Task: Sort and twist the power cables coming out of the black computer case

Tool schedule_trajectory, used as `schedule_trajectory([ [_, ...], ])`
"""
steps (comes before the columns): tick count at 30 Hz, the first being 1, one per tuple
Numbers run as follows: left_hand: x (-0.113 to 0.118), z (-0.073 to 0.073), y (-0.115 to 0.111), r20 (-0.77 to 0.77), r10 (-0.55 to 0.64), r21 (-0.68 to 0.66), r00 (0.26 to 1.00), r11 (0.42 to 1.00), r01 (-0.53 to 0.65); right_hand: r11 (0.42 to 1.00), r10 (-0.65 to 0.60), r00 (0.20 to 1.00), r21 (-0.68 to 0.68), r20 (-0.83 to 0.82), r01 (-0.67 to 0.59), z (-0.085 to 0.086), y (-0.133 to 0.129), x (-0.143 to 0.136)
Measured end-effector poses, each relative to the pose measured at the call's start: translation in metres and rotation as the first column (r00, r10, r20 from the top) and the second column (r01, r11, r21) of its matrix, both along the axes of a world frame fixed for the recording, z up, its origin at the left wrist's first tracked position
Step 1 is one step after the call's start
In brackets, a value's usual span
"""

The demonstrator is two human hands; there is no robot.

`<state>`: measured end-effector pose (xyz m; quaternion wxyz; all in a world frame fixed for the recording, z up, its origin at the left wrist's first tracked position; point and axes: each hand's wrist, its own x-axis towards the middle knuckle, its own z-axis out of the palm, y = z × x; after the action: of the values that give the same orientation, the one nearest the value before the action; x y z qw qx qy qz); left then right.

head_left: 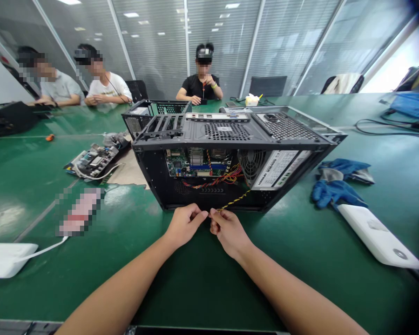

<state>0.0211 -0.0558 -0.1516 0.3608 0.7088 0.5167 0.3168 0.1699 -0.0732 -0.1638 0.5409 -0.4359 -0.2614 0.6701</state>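
Note:
In front of me an open computer case (150, 179) lies on its side edge, its inside facing me. A motherboard (181, 164), a bundle of coloured wires (223, 179) and a power supply (279, 170) with a white label show in it. A twisted yellow-and-black cable (235, 201) runs out of the case to my right hand (228, 232), whose thumb and fingers pinch its end. My left hand (185, 225) meets it from the left, thumb and forefinger closed at the same spot. What lies between those left fingertips is too small to make out.
Left of the case lies a loose circuit board (97, 158) on brown cardboard (131, 170). Blue gloves (338, 193) and a white power bank (377, 235) sit at right; another white device (7, 260) is at left. Across the green table (101, 284), a person (202, 83) holds a screwdriver; two others sit farther left.

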Motion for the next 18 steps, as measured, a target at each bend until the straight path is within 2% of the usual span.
schedule_trajectory([
  [6,0.0007,0.0009,0.0032,0.057,-0.024,-0.141,0.998,0.990,0.032,0.999,-0.004,0.998,0.051,0.058,0.001,-0.0029,-0.0006,-0.0016],
  [8,0.0005,0.0009,0.0031,0.051,-0.024,-0.150,0.998,0.988,0.031,0.998,-0.006,0.998,0.058,0.064,0.003,-0.0025,-0.0007,-0.0021],
  [10,0.0002,0.0014,0.0019,0.009,-0.018,-0.100,1.000,0.995,0.019,0.999,-0.010,0.998,0.050,0.056,0.007,-0.0014,-0.0006,-0.0023],
  [15,0.0007,0.0059,-0.0031,-0.137,-0.033,0.176,0.990,0.983,0.058,0.999,-0.030,0.999,0.028,0.017,0.029,0.0004,0.0001,-0.0021],
  [18,0.0015,0.0083,-0.0041,-0.207,-0.029,0.236,0.978,0.968,0.079,0.998,-0.012,1.000,0.057,0.029,0.010,-0.0010,0.0001,-0.0020],
])
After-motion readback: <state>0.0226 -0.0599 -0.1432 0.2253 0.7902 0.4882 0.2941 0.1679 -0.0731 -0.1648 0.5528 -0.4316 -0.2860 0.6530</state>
